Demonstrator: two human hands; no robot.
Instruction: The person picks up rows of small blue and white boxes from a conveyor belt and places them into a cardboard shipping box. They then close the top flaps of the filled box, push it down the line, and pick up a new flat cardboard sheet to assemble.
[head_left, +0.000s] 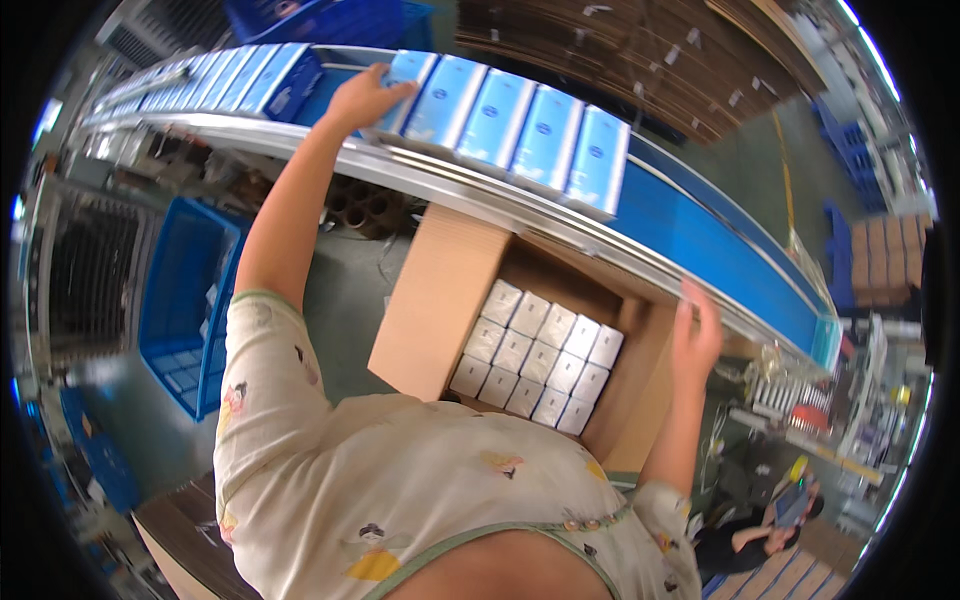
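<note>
My left hand (362, 98) reaches over the conveyor, fingers and thumb apart, at the left end of a row of blue-and-white packs (535, 135). It touches the endmost pack without visibly wrapping round it; some fingertips are hidden. Slightly blurred, my right hand (697, 325) is raised beside the near rail, fingers stretched out and nothing in them. Below the conveyor, between my arms, an open cardboard carton (440, 290) has its flap folded out on the left. Inside stand white packs (540, 350) in several rows, ends upward.
The blue conveyor belt (715, 235) runs from upper left to lower right, with more packs (225, 80) farther left. A blue crate (185, 300) stands on the left. Flattened cardboard (640, 50) is stacked behind the conveyor. A person (760, 535) is at lower right.
</note>
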